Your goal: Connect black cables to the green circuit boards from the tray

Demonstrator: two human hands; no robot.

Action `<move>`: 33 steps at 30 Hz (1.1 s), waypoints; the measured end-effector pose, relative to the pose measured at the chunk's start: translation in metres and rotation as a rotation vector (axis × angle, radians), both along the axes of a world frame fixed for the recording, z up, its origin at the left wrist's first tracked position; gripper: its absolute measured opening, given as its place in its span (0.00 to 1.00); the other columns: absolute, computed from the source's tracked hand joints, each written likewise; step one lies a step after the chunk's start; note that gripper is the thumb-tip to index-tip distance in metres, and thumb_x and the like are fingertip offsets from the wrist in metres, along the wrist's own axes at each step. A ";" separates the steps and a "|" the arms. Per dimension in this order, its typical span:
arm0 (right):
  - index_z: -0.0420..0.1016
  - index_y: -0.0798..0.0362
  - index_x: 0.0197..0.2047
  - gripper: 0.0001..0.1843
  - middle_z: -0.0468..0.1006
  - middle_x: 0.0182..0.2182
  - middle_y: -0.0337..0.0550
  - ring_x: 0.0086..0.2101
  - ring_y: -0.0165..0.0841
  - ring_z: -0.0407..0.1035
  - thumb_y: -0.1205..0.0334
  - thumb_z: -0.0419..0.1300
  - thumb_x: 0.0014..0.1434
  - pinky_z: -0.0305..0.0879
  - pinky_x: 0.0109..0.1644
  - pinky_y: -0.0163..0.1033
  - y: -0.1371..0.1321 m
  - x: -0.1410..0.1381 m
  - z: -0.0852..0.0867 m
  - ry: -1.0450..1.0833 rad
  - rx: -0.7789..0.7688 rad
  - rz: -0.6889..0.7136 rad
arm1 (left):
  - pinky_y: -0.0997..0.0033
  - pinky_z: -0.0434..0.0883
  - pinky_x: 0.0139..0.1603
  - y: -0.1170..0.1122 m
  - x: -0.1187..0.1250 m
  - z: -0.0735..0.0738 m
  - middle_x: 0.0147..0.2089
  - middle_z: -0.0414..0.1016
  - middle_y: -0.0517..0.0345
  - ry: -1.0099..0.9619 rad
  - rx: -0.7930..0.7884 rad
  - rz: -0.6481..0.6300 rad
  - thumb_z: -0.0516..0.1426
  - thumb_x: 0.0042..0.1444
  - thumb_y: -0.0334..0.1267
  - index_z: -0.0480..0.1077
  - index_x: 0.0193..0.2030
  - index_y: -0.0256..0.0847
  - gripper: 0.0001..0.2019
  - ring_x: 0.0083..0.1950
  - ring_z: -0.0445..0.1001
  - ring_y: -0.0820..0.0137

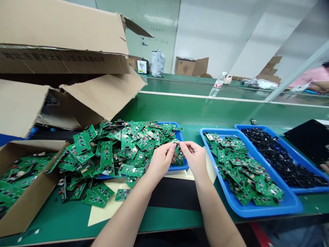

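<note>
My left hand (162,157) and my right hand (193,156) meet in front of me, fingers pinched on a small green circuit board (178,151). The fingers cover much of that board, and a dark part shows at its top between my fingertips. Just beyond and left of my hands, a big heap of green circuit boards (105,156) spills over a blue tray (185,167). To the right of my right hand stands another blue tray (232,202) with more boards in it.
Small black parts fill a blue tray (295,189) at the far right. An open cardboard box (33,202) of boards stands at left, below larger cartons (64,24). A water bottle (217,85) rests on the ledge. A person's hand (325,168) shows at the right edge.
</note>
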State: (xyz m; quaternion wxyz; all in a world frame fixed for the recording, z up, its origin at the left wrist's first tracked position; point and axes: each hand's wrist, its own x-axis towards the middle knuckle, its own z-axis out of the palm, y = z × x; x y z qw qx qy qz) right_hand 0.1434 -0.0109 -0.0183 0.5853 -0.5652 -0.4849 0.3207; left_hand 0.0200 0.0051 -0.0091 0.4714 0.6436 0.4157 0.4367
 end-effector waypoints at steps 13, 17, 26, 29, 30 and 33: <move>0.72 0.54 0.26 0.11 0.73 0.22 0.39 0.24 0.29 0.66 0.55 0.62 0.50 0.64 0.28 0.34 0.003 0.000 -0.005 0.136 0.065 0.027 | 0.72 0.65 0.35 0.002 0.000 -0.003 0.25 0.69 0.58 0.404 0.328 -0.069 0.46 0.63 0.36 0.73 0.30 0.38 0.16 0.30 0.68 0.70; 0.73 0.54 0.26 0.10 0.74 0.23 0.39 0.25 0.30 0.67 0.55 0.62 0.49 0.64 0.29 0.35 0.003 -0.001 -0.007 0.136 0.074 0.023 | 0.73 0.65 0.36 0.003 0.001 -0.005 0.25 0.68 0.58 0.375 0.314 -0.065 0.46 0.63 0.36 0.69 0.25 0.38 0.18 0.31 0.68 0.70; 0.77 0.55 0.27 0.10 0.77 0.28 0.41 0.26 0.28 0.66 0.57 0.67 0.43 0.66 0.29 0.34 0.006 0.003 -0.001 0.340 -0.035 0.250 | 0.69 0.67 0.38 0.006 -0.003 -0.009 0.29 0.68 0.56 0.408 0.310 -0.033 0.45 0.64 0.37 0.72 0.48 0.36 0.17 0.35 0.69 0.67; 0.78 0.52 0.35 0.14 0.76 0.27 0.38 0.26 0.27 0.68 0.56 0.67 0.44 0.67 0.30 0.33 0.004 0.004 0.002 0.510 0.025 0.305 | 0.68 0.70 0.42 0.005 -0.003 -0.010 0.35 0.69 0.53 0.329 0.335 -0.049 0.44 0.64 0.36 0.66 0.56 0.36 0.18 0.39 0.70 0.68; 0.77 0.52 0.37 0.15 0.75 0.26 0.37 0.25 0.27 0.67 0.55 0.67 0.45 0.67 0.30 0.32 0.004 0.004 0.003 0.575 0.056 0.308 | 0.68 0.70 0.43 0.005 -0.004 -0.010 0.38 0.70 0.52 0.297 0.351 -0.057 0.45 0.64 0.36 0.65 0.58 0.36 0.19 0.40 0.71 0.68; 0.76 0.52 0.31 0.15 0.71 0.21 0.35 0.20 0.24 0.65 0.49 0.64 0.49 0.64 0.24 0.30 0.002 0.005 0.006 0.697 0.092 0.295 | 0.66 0.70 0.48 0.004 -0.006 -0.008 0.44 0.70 0.49 0.214 0.431 -0.039 0.49 0.62 0.36 0.64 0.58 0.38 0.18 0.46 0.71 0.68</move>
